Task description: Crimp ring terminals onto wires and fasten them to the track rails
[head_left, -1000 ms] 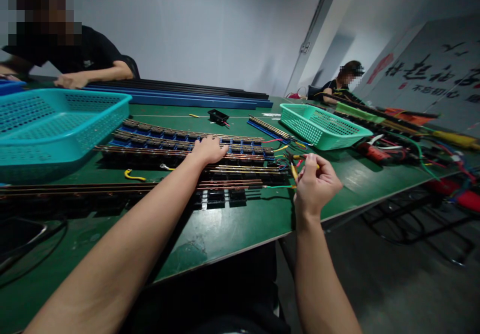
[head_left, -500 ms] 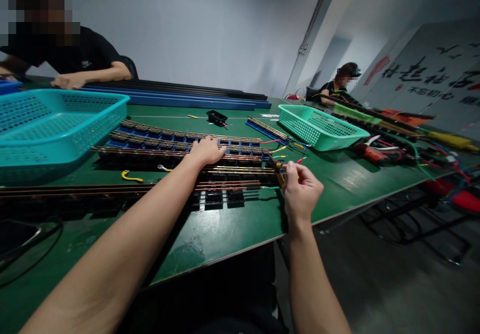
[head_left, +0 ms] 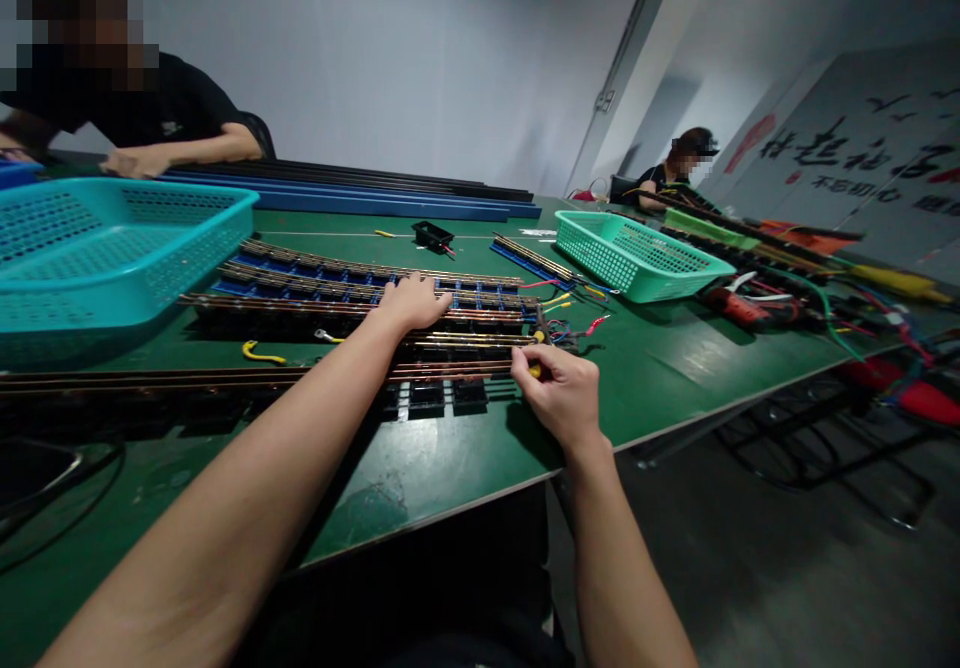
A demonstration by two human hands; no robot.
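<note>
My left hand (head_left: 412,303) lies palm down across the blue-based strips with copper-coloured rods (head_left: 322,274), fingers stretched out. Beneath its wrist run black-based strips with similar rods (head_left: 442,372). At the right ends of these strips, my right hand (head_left: 564,388) is closed in a pinch. A bit of yellow shows between its fingers, but what it belongs to is mostly hidden. Just beyond the fingertips are a small dark and yellow piece (head_left: 538,336) and a red-tipped wire (head_left: 596,325). Yellow-ended wires (head_left: 559,300) stick out from the strip ends.
A turquoise basket (head_left: 187,238) stands at left, a green basket (head_left: 637,263) at right. Long blue bars (head_left: 360,198) lie along the back. A yellow wire (head_left: 262,353) and red-handled tool (head_left: 757,308) are on the green table (head_left: 675,368). Two people sit across and farther right.
My right hand has moved left and slightly toward me, onto the ends of the black-based strips. The wires beyond it are now uncovered. My left hand has stayed in place.
</note>
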